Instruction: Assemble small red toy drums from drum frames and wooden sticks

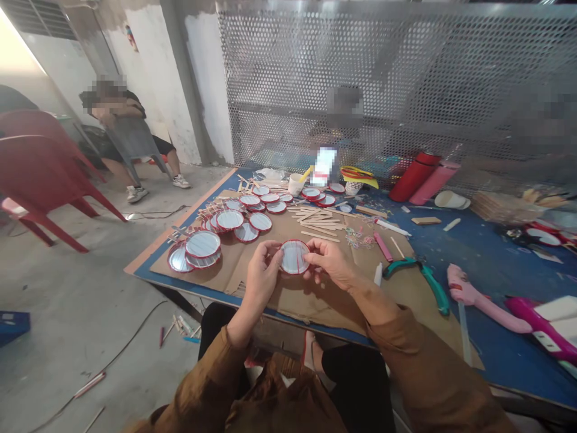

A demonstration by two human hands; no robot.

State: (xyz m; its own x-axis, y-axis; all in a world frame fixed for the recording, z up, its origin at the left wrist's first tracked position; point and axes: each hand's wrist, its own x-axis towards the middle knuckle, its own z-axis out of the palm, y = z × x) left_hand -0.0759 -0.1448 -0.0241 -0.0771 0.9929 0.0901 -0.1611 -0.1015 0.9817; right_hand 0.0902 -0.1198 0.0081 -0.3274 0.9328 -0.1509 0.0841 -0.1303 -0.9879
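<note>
Two hands working here: my left hand (264, 273) and right hand (329, 261) have their fingers clamped on a red-rimmed disc (294, 257), held just above the cardboard (315, 310) at the near edge of the worktop (491, 270).

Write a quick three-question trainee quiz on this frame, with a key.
1. What do the left hand and right hand hold between them?
2. True or false: the wooden craft sticks lie to the right of the teal-handled pliers.
3. What does the cardboard sheet lie on? A) a red plastic chair B) a blue tabletop C) the concrete floor

Key:
1. A red-rimmed round disc
2. False
3. B
</note>
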